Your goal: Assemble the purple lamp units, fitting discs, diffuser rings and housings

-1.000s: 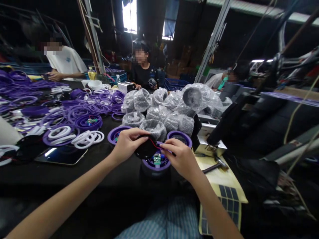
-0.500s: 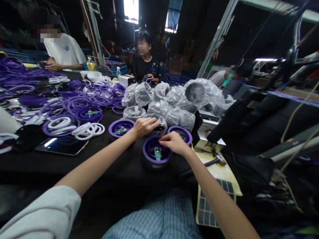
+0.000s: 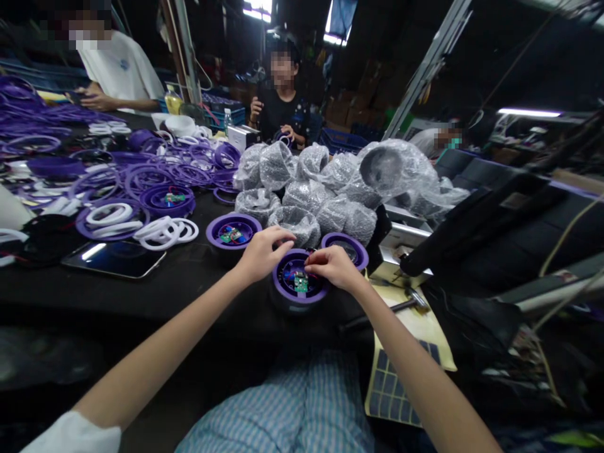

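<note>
Both of my hands are over a purple round housing [image 3: 301, 296] on the black table, holding no visible object. It has a green circuit board [image 3: 301, 282] inside. My left hand [image 3: 264, 253] rests curled at the housing's far left rim. My right hand [image 3: 333, 266] has its fingertips above the board, close to a thin red wire [image 3: 311, 274]. Whether those fingers pinch the wire is hard to see. A second purple housing [image 3: 211, 231] with a board sits to the left, and a third [image 3: 357, 248] to the right, partly behind my right hand.
Bubble-wrapped parts [image 3: 306, 195] are heaped behind the housings. Purple and white rings [image 3: 165, 233] cover the table's left side, beside a tablet [image 3: 113, 260]. A hammer [image 3: 410, 303] lies on yellow paper [image 3: 401, 308] at right, near a metal case [image 3: 401, 242]. Two co-workers sit across the table.
The black piece with the red wire no longer shows in my hands. Both hands have come down over the purple housing, and the view has tilted.
</note>
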Motion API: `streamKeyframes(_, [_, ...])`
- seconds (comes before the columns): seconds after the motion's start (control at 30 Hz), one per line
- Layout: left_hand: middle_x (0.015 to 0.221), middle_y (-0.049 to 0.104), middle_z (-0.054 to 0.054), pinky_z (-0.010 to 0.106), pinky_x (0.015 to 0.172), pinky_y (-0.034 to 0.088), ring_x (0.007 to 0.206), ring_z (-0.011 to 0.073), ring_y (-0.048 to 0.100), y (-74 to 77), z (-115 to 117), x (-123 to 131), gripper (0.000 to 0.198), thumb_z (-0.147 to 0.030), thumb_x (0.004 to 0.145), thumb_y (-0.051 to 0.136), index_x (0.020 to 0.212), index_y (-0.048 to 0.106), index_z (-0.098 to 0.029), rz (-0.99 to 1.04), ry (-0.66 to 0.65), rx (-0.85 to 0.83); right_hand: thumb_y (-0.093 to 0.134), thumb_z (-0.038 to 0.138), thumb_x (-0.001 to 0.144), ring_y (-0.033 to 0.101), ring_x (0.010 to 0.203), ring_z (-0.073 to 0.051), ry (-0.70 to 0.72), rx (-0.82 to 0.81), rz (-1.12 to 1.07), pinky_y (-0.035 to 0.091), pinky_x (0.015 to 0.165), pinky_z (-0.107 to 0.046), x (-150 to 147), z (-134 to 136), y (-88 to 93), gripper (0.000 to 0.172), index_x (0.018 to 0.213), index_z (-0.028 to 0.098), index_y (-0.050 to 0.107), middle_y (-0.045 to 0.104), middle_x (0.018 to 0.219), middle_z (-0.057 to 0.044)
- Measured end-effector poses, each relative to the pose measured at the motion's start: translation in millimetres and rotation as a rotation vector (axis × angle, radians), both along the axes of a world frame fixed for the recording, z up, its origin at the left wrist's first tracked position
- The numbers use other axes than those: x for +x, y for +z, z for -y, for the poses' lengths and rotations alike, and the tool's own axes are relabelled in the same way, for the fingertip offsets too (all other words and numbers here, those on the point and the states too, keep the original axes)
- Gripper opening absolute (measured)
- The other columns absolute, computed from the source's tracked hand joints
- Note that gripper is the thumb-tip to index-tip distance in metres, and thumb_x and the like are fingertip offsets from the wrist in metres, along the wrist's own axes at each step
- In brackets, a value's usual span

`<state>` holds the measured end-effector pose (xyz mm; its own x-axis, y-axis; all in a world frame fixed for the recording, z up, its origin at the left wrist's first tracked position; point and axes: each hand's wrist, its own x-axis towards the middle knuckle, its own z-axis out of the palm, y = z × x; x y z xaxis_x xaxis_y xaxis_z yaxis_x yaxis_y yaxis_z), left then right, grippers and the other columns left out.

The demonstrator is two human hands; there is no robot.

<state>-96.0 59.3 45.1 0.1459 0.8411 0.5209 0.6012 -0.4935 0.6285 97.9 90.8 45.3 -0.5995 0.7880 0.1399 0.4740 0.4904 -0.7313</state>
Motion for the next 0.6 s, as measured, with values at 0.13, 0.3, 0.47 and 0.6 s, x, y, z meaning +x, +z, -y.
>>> streamKeyframes(0.13, [0.086,0.064,0.004,0.026,0.068,0.047,0.079,0.0155,0.059,-17.3,24.6,9.4,0.016,-0.022,0.083,0.051,0.088,0.065,-0.016,0.133,0.052,-0.013,0.063,0.016,0.07,0.056,0.051,-0.011,0.008,0.019,-0.003,0.041,0.051,-0.02,2.0,1.4,-4.4,0.006,0.066,0.015,0.068,0.064,0.058,0.0])
streamKeyframes(0.3, [0.086,0.064,0.005,0.032,0.081,0.046,0.086,0.0172,0.058,-30.8,28.1,17.0,0.014,-0.019,0.082,0.052,0.085,0.065,-0.015,0.205,0.107,-0.006,0.061,0.019,0.073,0.058,0.057,-0.013,0.006,0.071,0.029,0.04,0.053,-0.021,5.4,6.0,-3.3,0.009,0.069,0.016,0.069,0.066,0.063,-0.002])
streamKeyframes(0.47, [0.09,0.063,0.006,0.037,0.084,0.043,0.091,0.0199,0.054,-29.0,26.5,20.2,0.017,-0.022,0.083,0.052,0.079,0.068,-0.017,0.134,0.065,-0.019,0.061,0.016,0.073,0.058,0.057,-0.012,-0.014,0.101,0.045,0.039,0.054,-0.021,6.7,9.5,-0.7,0.009,0.069,0.015,0.07,0.067,0.063,-0.002])
streamKeyframes(0.6, [0.092,0.061,0.007,0.042,0.084,0.041,0.095,0.0236,0.051,-26.0,28.0,25.4,0.018,-0.029,0.08,0.058,0.072,0.07,-0.018,0.057,0.008,-0.049,0.06,0.018,0.073,0.056,0.055,-0.012,-0.035,0.098,0.045,0.038,0.053,-0.021,6.9,10.4,-1.0,0.01,0.07,0.015,0.07,0.066,0.06,-0.001])
